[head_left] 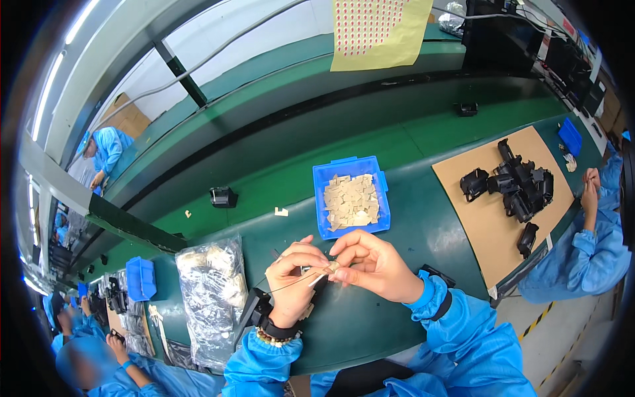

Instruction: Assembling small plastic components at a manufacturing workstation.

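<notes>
In front of me, my left hand and my right hand meet, fingertips pinched together. Between them is a small pale piece, mostly covered by the fingers, so its exact kind is unclear. A short white strip sticks out below the left fingers. Just beyond my hands stands a blue plastic bin, holding many small flat beige pieces. Against my left wrist is a black part; whether it is strapped on or lying there I cannot tell.
Left of my hands lies a clear plastic bag of parts. A cardboard sheet with piled black plastic parts is at the right, beside a co-worker's hands. A black part and an L-shaped beige piece lie further back.
</notes>
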Demonstrator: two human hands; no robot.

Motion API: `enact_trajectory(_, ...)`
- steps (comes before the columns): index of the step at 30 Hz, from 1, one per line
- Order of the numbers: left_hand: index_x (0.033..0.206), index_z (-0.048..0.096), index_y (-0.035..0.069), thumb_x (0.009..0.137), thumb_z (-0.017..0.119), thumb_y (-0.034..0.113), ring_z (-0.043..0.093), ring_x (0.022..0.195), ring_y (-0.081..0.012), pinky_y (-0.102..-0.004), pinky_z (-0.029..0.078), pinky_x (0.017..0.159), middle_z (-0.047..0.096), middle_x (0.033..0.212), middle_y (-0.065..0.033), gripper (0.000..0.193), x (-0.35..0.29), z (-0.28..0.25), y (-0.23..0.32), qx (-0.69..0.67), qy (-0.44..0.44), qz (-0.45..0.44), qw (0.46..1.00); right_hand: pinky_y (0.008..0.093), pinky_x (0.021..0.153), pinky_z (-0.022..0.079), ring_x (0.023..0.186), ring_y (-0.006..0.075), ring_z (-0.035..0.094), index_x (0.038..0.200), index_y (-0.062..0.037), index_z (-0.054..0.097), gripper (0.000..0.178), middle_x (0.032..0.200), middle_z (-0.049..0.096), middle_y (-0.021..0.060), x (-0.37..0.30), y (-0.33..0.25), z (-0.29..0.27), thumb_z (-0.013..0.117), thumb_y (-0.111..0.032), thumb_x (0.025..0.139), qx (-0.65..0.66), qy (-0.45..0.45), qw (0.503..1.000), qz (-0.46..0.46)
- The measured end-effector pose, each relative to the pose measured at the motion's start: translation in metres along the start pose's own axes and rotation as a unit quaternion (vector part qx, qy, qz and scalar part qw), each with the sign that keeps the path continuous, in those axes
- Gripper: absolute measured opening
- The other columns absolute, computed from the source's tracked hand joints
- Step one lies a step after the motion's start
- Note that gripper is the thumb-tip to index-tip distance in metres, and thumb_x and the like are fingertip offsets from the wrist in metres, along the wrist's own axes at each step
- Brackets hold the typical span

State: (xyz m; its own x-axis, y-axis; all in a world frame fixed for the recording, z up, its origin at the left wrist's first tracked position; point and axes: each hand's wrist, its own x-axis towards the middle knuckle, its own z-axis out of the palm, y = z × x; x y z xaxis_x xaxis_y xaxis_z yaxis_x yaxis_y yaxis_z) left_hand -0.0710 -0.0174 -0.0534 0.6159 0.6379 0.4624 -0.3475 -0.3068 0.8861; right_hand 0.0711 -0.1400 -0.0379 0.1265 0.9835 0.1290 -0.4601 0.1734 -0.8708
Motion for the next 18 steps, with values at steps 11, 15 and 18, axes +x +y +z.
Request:
enact_trajectory(11,0.079,0.074,0.012,0.070,0.082,0.006,0.063,0.085,-0.0152,-0.0463,0.037,0.106,0.070,0.082,0.0005,0.013,0.008,-0.025,0.006,0.032,-0.143,-0.044,0.988,0.0227,0.075,0.050,0.087,0.0092,0.067,0.102,-0.0011,0.063,0.018,0.090,0.072,0.0058,0.000,-0.001,0.003,0.072,-0.007,0.088,-0.177,0.022,0.984,-0.020)
enact_trajectory(15,0.078,0.075,0.013,0.069,0.082,0.008,0.064,0.083,-0.0147,-0.0474,0.037,0.107,0.071,0.082,0.0021,0.013,0.009,-0.025,0.010,0.068,-0.145,0.038,0.986,0.0223,0.073,0.050,0.086,0.0087,0.067,0.102,-0.0014,0.063,0.019,0.091,0.071,0.0053,0.000,-0.002,0.002,0.073,-0.007,0.087,-0.159,0.026,0.987,0.009)
enact_trajectory(18,0.076,0.077,0.015,0.069,0.082,0.008,0.064,0.080,-0.0144,-0.0484,0.035,0.110,0.071,0.080,0.0027,0.011,0.008,-0.026,0.013,0.041,-0.164,0.037,0.985,0.0218,0.073,0.049,0.085,0.0082,0.066,0.101,-0.0022,0.063,0.020,0.090,0.071,0.0044,0.001,-0.001,-0.003,0.074,-0.008,0.086,-0.091,-0.030,0.994,0.048)
